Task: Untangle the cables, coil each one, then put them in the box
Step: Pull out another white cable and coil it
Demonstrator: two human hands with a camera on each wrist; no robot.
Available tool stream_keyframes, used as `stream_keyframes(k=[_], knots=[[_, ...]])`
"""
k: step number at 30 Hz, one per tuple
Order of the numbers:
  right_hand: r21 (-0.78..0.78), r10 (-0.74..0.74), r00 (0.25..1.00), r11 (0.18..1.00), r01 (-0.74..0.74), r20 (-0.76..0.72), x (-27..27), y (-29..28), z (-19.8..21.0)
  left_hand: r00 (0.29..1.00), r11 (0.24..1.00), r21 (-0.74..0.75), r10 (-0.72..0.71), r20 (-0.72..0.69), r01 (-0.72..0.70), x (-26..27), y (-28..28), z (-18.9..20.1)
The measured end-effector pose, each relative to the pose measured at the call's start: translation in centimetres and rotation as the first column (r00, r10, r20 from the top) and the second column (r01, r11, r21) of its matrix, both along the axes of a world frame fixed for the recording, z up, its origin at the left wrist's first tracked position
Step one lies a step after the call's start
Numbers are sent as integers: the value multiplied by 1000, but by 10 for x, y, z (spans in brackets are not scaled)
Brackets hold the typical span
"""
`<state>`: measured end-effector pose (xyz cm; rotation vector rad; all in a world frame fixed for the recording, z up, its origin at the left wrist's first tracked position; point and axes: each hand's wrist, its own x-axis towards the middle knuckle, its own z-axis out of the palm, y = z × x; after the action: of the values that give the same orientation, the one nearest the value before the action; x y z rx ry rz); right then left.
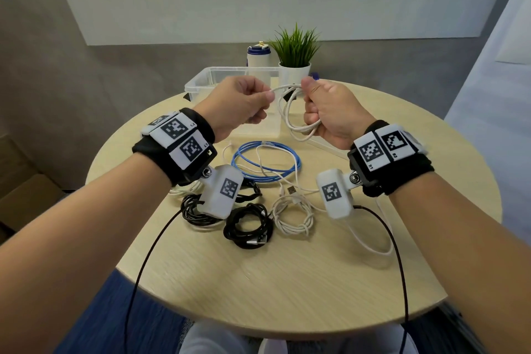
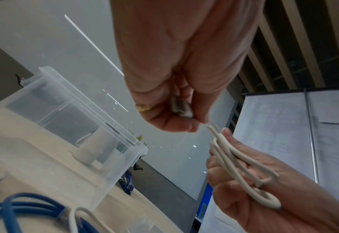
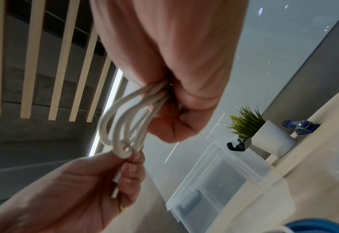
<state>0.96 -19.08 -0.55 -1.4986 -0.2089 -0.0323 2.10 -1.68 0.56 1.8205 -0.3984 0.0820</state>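
Both hands are raised in front of the clear box [image 1: 201, 80]: right hand [image 1: 330, 112] clenches a white cable [image 1: 290, 115] coil, loops hanging downward; left hand [image 1: 241, 103] pinches its free end, the strand running sideways between them. Nearer than the box, blue cable [image 1: 267, 164] and black cables [image 1: 247, 224] lie on the surface [image 1: 287, 282]. Left wrist view alone shows the plug [image 2: 181, 108] inside the left fingers. Right wrist view shows the box interior [image 3: 214, 184], nothing clearly visible in it.

The clear plastic box [image 1: 201, 82] stood open-topped behind both raised hands. A green potted plant [image 1: 296, 52] and white bottle [image 1: 257, 56] crowded its far side. Coiled cables littered the round wooden surface [image 1: 287, 282] below.
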Motion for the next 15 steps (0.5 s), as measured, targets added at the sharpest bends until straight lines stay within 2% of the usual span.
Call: stream_keyframes(k=[4, 10, 13, 15], knots=[[-45, 39, 999, 998, -37, 35, -2, 3, 0, 991, 994, -11, 111, 70, -111, 7, 3, 1], [-79, 181, 983, 980, -181, -7, -6, 4, 2, 980, 982, 35, 182, 83, -185, 10, 4, -6], [-89, 226, 974, 970, -226, -7, -8, 4, 4, 967, 947, 219, 206, 152, -236, 9, 6, -12], [-77, 217, 976, 973, -216, 0, -6, 4, 4, 972, 907, 360, 166, 169, -218, 8, 8, -15]])
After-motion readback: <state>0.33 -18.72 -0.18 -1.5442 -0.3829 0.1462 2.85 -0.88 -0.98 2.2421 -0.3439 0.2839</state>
